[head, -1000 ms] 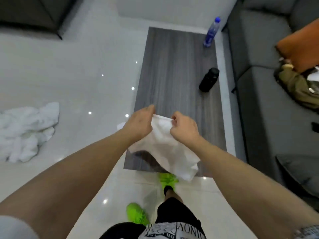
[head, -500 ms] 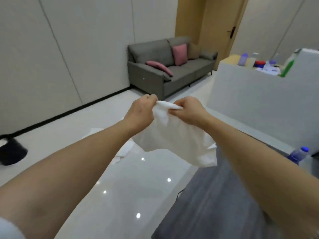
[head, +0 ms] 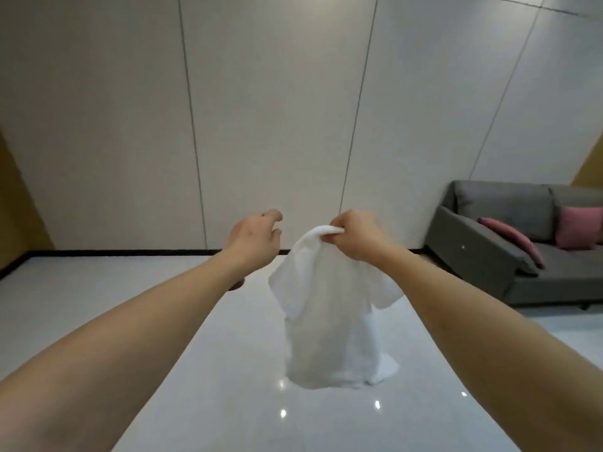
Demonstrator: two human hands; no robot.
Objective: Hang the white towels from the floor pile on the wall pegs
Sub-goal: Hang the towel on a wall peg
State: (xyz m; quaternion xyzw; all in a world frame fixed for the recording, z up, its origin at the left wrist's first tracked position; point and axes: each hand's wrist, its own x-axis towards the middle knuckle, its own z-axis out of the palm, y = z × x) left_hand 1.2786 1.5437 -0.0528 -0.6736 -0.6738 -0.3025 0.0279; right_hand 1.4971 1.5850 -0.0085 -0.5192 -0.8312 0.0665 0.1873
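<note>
One white towel (head: pixel 329 308) in play, pinched by its top edge in the right hand (head: pixel 354 234), fingers curled tight round the bunched hem, cloth hanging free above the glossy floor (head: pixel 163 321) and clear of it. Left hand (head: pixel 253 243) just beside the towel, holding nothing, fingers loosely bent and apart. Likely mid-carry toward the pegs, none visible on the panelled wall (head: pixel 277 109) ahead. Next probably calls for finding a peg and spreading the hem with both hands. Plenty of open floor forward; grey sofa (head: pixel 509 256) against the right side, well apart from the towel.
</note>
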